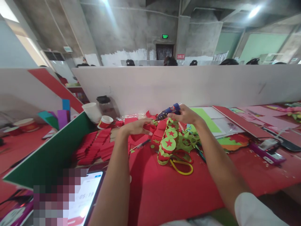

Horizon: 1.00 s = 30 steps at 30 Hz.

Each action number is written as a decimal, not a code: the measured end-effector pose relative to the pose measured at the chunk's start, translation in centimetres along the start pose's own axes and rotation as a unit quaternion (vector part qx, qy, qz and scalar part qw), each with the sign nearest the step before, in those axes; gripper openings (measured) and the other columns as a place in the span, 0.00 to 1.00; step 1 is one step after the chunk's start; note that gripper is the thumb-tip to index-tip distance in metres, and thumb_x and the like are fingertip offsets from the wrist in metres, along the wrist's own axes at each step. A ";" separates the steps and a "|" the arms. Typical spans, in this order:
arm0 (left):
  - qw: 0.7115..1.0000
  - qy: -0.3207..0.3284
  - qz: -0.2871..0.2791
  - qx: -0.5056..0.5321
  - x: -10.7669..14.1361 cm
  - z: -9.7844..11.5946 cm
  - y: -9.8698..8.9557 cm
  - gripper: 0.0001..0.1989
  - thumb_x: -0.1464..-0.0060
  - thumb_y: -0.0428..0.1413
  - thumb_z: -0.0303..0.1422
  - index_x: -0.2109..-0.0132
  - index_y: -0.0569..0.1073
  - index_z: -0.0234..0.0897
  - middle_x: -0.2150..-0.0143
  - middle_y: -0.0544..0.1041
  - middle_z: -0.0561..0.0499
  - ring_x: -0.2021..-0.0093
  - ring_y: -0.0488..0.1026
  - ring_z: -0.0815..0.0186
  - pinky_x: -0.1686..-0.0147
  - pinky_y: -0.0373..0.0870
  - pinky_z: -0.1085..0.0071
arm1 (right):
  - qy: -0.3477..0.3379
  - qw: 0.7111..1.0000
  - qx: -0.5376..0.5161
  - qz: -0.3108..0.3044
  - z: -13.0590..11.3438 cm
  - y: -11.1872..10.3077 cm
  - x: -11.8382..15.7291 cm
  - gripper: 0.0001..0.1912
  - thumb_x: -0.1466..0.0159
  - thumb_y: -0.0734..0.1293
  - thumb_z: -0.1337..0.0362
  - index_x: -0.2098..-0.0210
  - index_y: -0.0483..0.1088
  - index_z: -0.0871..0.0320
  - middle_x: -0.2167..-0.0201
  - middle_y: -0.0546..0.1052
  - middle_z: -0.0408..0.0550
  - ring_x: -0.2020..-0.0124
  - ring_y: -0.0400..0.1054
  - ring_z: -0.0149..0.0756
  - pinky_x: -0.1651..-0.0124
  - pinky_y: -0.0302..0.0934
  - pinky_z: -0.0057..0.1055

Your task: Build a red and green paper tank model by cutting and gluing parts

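Note:
My right hand is wrapped round a dark blue glue gun, its nozzle tilted down to the left. The nozzle is close to my left hand, whose fingers are closed on a red strip. Just below the gun lies a green and red paper piece with red stars on green circles. Green cut-out scraps are beside it. Scissors with yellow and red handles rest on the red table.
Stacked red strips lie at the left by a green divider. A paper cup and a bottle stand behind. A phone is at the lower left. White panels close off the back.

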<state>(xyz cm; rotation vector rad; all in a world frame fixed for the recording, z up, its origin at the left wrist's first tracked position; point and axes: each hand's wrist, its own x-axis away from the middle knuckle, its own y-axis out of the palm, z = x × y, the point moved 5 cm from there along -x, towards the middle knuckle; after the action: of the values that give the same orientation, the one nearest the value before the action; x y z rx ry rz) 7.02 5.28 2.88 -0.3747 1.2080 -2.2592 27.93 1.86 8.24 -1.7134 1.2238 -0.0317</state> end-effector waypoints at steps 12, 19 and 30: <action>0.999 -0.001 0.006 -0.032 0.0 0.3 -0.3 0.22 0.50 0.59 0.41 0.48 0.71 0.42 0.48 0.74 0.49 0.49 0.69 0.58 0.51 0.63 0.67 | -0.006 0.996 0.085 -0.009 -0.4 1.2 -0.6 0.18 0.39 0.66 0.51 0.75 0.69 0.60 0.81 0.62 0.39 0.76 0.53 0.28 0.72 0.46 0.27; 0.999 -0.005 0.014 -0.033 0.1 0.6 -0.4 0.18 0.51 0.59 0.42 0.54 0.71 0.40 0.50 0.73 0.49 0.51 0.69 0.59 0.54 0.63 0.69 | -0.006 0.993 0.115 -0.014 -0.8 1.3 -0.7 0.19 0.39 0.66 0.51 0.76 0.68 0.60 0.81 0.63 0.39 0.77 0.53 0.27 0.71 0.45 0.28; 1.000 -0.011 0.021 -0.019 0.1 0.7 -0.3 0.16 0.53 0.59 0.41 0.58 0.70 0.39 0.54 0.73 0.50 0.55 0.69 0.60 0.56 0.64 0.68 | 0.016 0.991 0.133 -0.019 -0.6 0.9 -0.5 0.18 0.39 0.66 0.50 0.74 0.69 0.60 0.80 0.65 0.40 0.76 0.55 0.29 0.70 0.46 0.29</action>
<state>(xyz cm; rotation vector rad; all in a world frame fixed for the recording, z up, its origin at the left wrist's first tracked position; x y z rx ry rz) 7.14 4.87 3.55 -0.3858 1.2378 -2.1938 26.73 1.84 8.17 -1.5082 1.1536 -0.2363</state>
